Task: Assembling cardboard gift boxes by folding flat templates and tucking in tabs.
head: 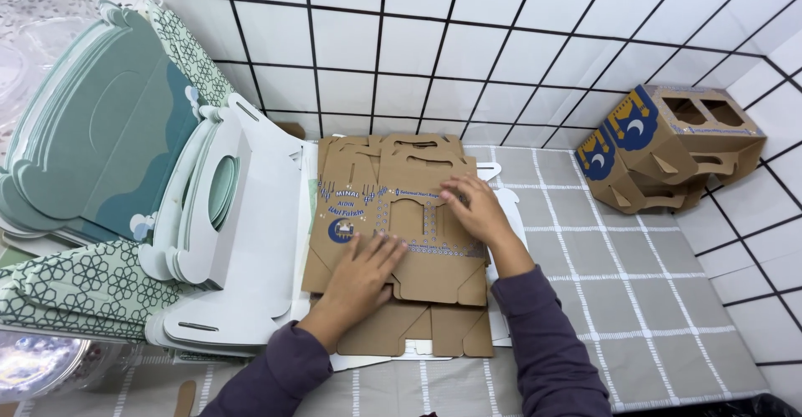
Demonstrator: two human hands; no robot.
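Both hands flat and open, palms down, nothing gripped. Left hand (361,277) presses the near part of a flat brown carton blank (399,225) with blue print; right hand (476,210) rests, fingers spread, on the blank's far right part, near a handle cut-out. The blank tops a small stack of like blanks (415,331), lying unfolded near the middle of the table, toward its back edge by the tiled wall (418,41). Dark purple sleeves (543,342) cover both forearms. Under the brown stack sit white die-cut sheets (242,241), spreading toward the table's left side, one with an oval window. Further left, a heap of green and patterned card pieces (100,150) overhangs the left edge. The table carries a grey checked cloth (652,300), bare along its right side. In the far right corner, against the tiles, stands a pile of assembled brown boxes (668,145) with blue and yellow crescent marks, two openings showing on top. Judging from this: some boxes are already made up, the top blank is still fully flat with no fold visible, and several blanks lie beneath it unworked. A shiny clear plastic item (38,363) sits at the near left corner; I cannot tell what it is.
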